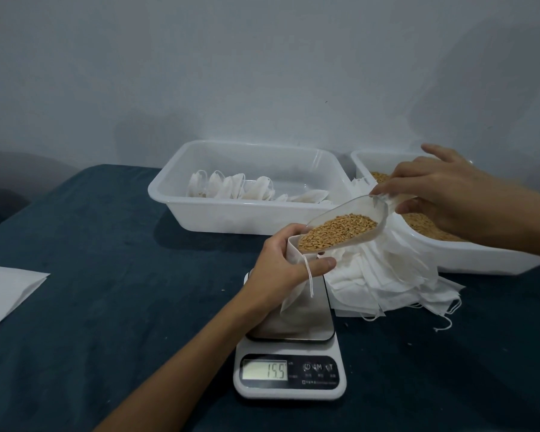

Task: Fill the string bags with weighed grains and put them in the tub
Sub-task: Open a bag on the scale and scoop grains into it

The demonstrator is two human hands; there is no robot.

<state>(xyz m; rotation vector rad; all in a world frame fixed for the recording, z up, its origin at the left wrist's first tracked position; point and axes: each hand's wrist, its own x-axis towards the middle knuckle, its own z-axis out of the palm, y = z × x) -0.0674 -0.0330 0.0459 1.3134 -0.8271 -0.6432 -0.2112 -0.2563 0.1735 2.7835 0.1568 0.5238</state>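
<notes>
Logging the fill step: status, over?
Left hand holds string bag open over scale. Right hand pinches scoop of grains at bag mouth. Nothing blocking.

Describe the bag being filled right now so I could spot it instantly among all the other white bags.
Start at the digital scale at the table's front centre. Above its steel platform, the left hand pinches open one white string bag, with the grain-filled clear scoop tipped at its mouth. Unlike the flat pile of empty bags beside it, it hangs upright.

Two tubs (181,194) (468,258) — one scale (290,363), one scoop (343,229)
</notes>
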